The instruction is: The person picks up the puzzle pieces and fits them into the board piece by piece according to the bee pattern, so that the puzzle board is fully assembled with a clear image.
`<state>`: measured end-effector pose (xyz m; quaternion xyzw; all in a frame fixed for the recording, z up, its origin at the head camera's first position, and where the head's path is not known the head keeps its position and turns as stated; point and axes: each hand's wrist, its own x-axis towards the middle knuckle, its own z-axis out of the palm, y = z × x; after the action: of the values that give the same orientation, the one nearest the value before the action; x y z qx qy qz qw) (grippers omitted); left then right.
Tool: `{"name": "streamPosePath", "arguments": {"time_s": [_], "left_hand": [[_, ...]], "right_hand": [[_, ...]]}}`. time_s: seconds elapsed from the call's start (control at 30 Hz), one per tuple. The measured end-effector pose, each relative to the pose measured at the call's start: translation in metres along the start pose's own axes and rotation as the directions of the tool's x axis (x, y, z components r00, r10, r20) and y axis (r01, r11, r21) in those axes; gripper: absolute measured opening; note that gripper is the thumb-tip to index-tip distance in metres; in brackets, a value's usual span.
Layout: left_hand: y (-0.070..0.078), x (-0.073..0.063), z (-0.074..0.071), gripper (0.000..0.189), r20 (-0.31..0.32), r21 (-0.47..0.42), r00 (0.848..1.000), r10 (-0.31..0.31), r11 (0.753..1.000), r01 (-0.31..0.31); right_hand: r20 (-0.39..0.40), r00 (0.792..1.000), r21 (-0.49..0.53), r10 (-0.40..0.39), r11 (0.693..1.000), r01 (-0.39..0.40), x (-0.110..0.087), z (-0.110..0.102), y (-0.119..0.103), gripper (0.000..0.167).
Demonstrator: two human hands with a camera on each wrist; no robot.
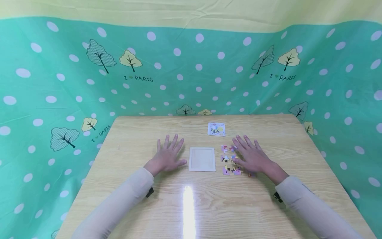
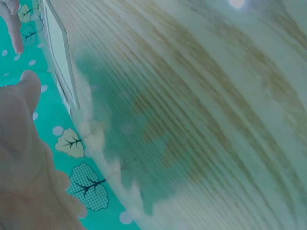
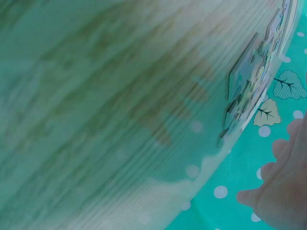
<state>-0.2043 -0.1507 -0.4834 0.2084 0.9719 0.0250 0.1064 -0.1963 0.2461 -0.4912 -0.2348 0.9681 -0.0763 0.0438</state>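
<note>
My left hand [image 1: 167, 156] is spread with straight fingers, left of a square white tray [image 1: 202, 148] with a raised rim, and holds nothing. On the tray's other side my right hand [image 1: 252, 156] is spread too, its fingers and thumb overlapping several jigsaw pieces [image 1: 226, 170] in the head view. These pieces are pink with yellow and black parts of a picture; some are hidden under the hand. In the left wrist view the palm [image 2: 24, 163] appears at the left edge, in the right wrist view the palm [image 3: 283, 191] at the lower right, both bare.
A square picture card [image 1: 216, 129] with a bee on it lies behind the tray, toward the back of the wooden table [image 1: 134, 205]. Green dotted cloth [image 1: 161, 66] hangs around the back and sides. A bright light reflection [image 1: 188, 209] shows at the front.
</note>
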Motion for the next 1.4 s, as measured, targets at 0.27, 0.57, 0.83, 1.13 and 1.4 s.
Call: {"name": "streamPosePath", "arguments": {"time_s": [0.27, 0.57, 0.83, 1.13, 1.4], "left_hand": [[0.0, 0.0, 0.0, 0.095, 0.03, 0.013, 1.0, 0.004, 1.0, -0.005], [-0.001, 0.005, 0.001, 0.098, 0.025, -0.046, 0.996, 0.089, 0.995, -0.087], [-0.001, 0.013, 0.008, 0.097, 0.029, -0.198, 0.974, 0.224, 0.957, -0.214], [0.002, 0.016, 0.01, 0.085, 0.023, -0.244, 0.962, 0.273, 0.934, -0.26], [0.003, 0.018, 0.014, 0.074, 0.036, -0.19, 0.962, 0.269, 0.947, -0.258]], "right_hand": [[-0.002, 1.0, 0.022, 0.002, 1.0, -0.002, 0.001, 0.001, 0.001, 0.084], [-0.002, 1.0, 0.189, -0.013, 0.982, 0.013, 0.008, -0.005, -0.002, 0.078], [-0.007, 1.0, 0.313, 0.003, 0.95, -0.001, 0.031, -0.007, -0.004, 0.066], [0.004, 1.0, 0.376, 0.007, 0.927, -0.008, 0.049, 0.001, 0.003, 0.057], [-0.002, 0.998, 0.299, -0.057, 0.953, 0.055, 0.059, 0.008, 0.002, 0.047]]}}
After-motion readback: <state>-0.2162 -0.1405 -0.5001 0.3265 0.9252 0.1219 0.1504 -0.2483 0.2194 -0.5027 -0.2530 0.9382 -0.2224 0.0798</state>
